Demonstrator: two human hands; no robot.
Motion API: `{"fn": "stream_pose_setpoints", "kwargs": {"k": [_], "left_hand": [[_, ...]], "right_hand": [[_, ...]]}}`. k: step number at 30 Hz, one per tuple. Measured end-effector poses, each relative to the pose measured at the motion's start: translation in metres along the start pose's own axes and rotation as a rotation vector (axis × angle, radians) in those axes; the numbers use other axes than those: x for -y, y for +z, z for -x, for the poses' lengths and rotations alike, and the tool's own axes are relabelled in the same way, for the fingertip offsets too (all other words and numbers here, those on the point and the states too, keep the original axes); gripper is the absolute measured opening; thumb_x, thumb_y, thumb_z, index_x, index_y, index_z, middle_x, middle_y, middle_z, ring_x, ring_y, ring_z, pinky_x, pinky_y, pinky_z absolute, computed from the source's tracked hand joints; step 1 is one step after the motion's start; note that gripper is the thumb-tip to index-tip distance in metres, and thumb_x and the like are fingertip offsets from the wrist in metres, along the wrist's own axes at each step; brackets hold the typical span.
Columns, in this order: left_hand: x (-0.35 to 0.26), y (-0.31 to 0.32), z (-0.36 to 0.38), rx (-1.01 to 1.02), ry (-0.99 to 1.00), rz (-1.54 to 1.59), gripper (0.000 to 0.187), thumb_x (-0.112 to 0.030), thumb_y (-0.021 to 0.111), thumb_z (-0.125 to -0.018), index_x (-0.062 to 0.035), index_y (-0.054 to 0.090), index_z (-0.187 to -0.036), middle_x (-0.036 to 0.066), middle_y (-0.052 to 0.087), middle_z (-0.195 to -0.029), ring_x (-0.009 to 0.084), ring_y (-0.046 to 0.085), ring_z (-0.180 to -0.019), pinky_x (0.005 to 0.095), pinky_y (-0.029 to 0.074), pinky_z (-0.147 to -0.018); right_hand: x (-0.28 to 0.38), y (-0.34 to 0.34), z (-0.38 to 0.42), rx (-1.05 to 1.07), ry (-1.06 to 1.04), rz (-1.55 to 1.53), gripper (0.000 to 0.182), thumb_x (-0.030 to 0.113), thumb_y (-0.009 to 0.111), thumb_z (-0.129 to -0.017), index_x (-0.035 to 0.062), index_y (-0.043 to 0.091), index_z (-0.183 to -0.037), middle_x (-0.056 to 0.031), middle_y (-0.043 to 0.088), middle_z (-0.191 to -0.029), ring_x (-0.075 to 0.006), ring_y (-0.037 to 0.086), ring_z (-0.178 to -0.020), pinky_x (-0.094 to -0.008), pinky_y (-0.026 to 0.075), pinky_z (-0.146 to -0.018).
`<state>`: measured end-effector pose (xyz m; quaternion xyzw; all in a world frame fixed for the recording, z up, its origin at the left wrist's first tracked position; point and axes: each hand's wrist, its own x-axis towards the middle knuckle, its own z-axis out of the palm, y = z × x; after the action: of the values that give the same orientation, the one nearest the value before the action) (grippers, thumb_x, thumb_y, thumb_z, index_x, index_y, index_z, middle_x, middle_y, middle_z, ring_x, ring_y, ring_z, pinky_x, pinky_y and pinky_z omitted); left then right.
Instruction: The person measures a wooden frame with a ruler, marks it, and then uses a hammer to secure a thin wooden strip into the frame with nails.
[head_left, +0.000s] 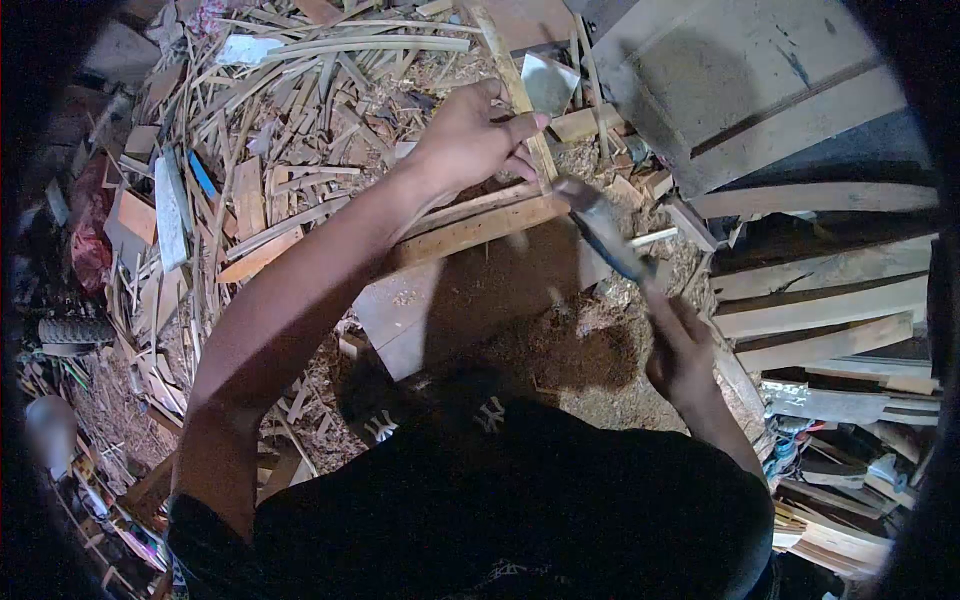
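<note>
My left hand [475, 135] is closed around a narrow wooden strip [508, 66], thumb on one side and fingers curled behind. The strip's lower end meets a wooden beam [480, 238] with small holes along its face. My right hand [682, 358] is wrapped around the near end of a blurred hand tool [610, 235]. That tool has a greyish, broader far end beside the strip's foot; motion blur hides whether it is a hammer or a blade. Below the beam lies a flat board [395, 325], partly in shadow.
Offcuts and thin strips [330, 100] are heaped at the upper left. Sawdust [610, 350] covers the ground by my right hand. Large wooden panels [740, 90] lie at the upper right, and curved planks [830, 305] are stacked along the right side. A wheel [75, 332] shows at far left.
</note>
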<state>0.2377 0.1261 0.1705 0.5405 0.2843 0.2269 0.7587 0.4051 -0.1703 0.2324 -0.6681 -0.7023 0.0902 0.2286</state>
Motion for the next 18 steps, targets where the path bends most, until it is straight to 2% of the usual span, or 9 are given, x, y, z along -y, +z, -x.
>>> {"fn": "stream_pose_setpoints", "kwargs": {"k": [1, 3, 6, 7, 10, 11, 14, 16, 18], "left_hand": [[-0.002, 0.000, -0.001, -0.015, -0.002, 0.005, 0.033, -0.016, 0.069, -0.097, 0.0039, 0.058, -0.120, 0.011, 0.068, -0.091, 0.0171, 0.069, -0.074, 0.0297, 0.062, -0.063], [-0.002, 0.000, 0.001, -0.035, -0.010, 0.011, 0.033, -0.017, 0.069, -0.097, 0.0041, 0.058, -0.120, 0.011, 0.068, -0.092, 0.0169, 0.069, -0.074, 0.0296, 0.063, -0.064], [0.005, 0.002, 0.001, -0.068, -0.003, -0.010, 0.035, -0.018, 0.069, -0.096, 0.0051, 0.058, -0.120, 0.012, 0.068, -0.094, 0.0175, 0.069, -0.074, 0.0295, 0.063, -0.065], [0.007, -0.001, 0.000, -0.024, 0.008, 0.003, 0.035, -0.018, 0.069, -0.096, 0.0058, 0.057, -0.120, 0.012, 0.068, -0.095, 0.0177, 0.069, -0.074, 0.0294, 0.063, -0.065], [0.004, 0.002, 0.001, -0.014, -0.002, 0.011, 0.040, -0.015, 0.068, -0.096, 0.0117, 0.053, -0.122, 0.017, 0.066, -0.098, 0.0212, 0.070, -0.074, 0.0310, 0.064, -0.065], [-0.001, 0.002, 0.001, -0.053, -0.024, 0.006, 0.044, -0.011, 0.068, -0.096, 0.0169, 0.048, -0.123, 0.022, 0.065, -0.100, 0.0245, 0.071, -0.075, 0.0326, 0.065, -0.065], [-0.001, -0.001, 0.000, 0.029, -0.011, 0.022, 0.042, -0.011, 0.068, -0.096, 0.0169, 0.049, -0.121, 0.020, 0.065, -0.097, 0.0238, 0.071, -0.074, 0.0320, 0.065, -0.065], [0.002, -0.002, 0.001, 0.021, -0.034, 0.015, 0.040, -0.011, 0.068, -0.096, 0.0157, 0.051, -0.120, 0.019, 0.065, -0.097, 0.0236, 0.071, -0.074, 0.0317, 0.065, -0.065], [0.004, -0.001, 0.001, 0.016, -0.052, 0.012, 0.039, -0.011, 0.068, -0.096, 0.0145, 0.052, -0.120, 0.018, 0.065, -0.096, 0.0233, 0.071, -0.074, 0.0314, 0.065, -0.065]], "right_hand": [[0.003, 0.004, -0.004, 0.100, 0.130, -0.018, 0.073, -0.019, 0.053, -0.080, 0.0091, 0.051, -0.147, -0.0182, 0.055, -0.077, -0.0320, 0.054, -0.062, -0.0337, 0.047, -0.061], [0.002, 0.003, -0.006, 0.078, 0.079, 0.027, 0.072, -0.022, 0.052, -0.080, 0.0077, 0.051, -0.146, -0.0152, 0.055, -0.077, -0.0281, 0.053, -0.062, -0.0317, 0.045, -0.059], [-0.002, 0.005, -0.001, -0.279, -0.235, 0.058, 0.062, -0.019, 0.047, -0.083, -0.0014, 0.050, -0.143, -0.0101, 0.057, -0.079, -0.0201, 0.052, -0.066, -0.0290, 0.043, -0.055], [-0.002, 0.006, 0.001, -0.278, -0.230, 0.059, 0.062, -0.019, 0.047, -0.083, -0.0014, 0.050, -0.143, -0.0101, 0.057, -0.079, -0.0201, 0.052, -0.066, -0.0290, 0.043, -0.055], [-0.001, 0.007, 0.001, -0.005, -0.079, 0.041, 0.067, -0.017, 0.049, -0.082, 0.0029, 0.049, -0.145, -0.0137, 0.055, -0.081, -0.0234, 0.052, -0.064, -0.0321, 0.047, -0.057], [-0.008, 0.015, 0.005, 0.144, 0.138, 0.056, 0.069, -0.016, 0.051, -0.081, 0.0061, 0.049, -0.147, -0.0148, 0.055, -0.084, -0.0247, 0.055, -0.067, -0.0320, 0.049, -0.060], [-0.010, 0.016, 0.002, -0.002, 0.051, -0.033, 0.068, -0.015, 0.053, -0.083, 0.0056, 0.048, -0.147, -0.0145, 0.055, -0.081, -0.0244, 0.057, -0.065, -0.0333, 0.047, -0.056], [-0.016, 0.018, 0.011, -0.274, -0.188, -0.013, 0.065, -0.014, 0.053, -0.084, 0.0061, 0.049, -0.145, -0.0152, 0.054, -0.078, -0.0238, 0.057, -0.063, -0.0340, 0.044, -0.052], [-0.018, 0.021, 0.013, -0.212, -0.163, 0.008, 0.064, -0.013, 0.054, -0.083, 0.0065, 0.051, -0.144, -0.0152, 0.054, -0.078, -0.0248, 0.055, -0.063, -0.0344, 0.044, -0.052]]}}
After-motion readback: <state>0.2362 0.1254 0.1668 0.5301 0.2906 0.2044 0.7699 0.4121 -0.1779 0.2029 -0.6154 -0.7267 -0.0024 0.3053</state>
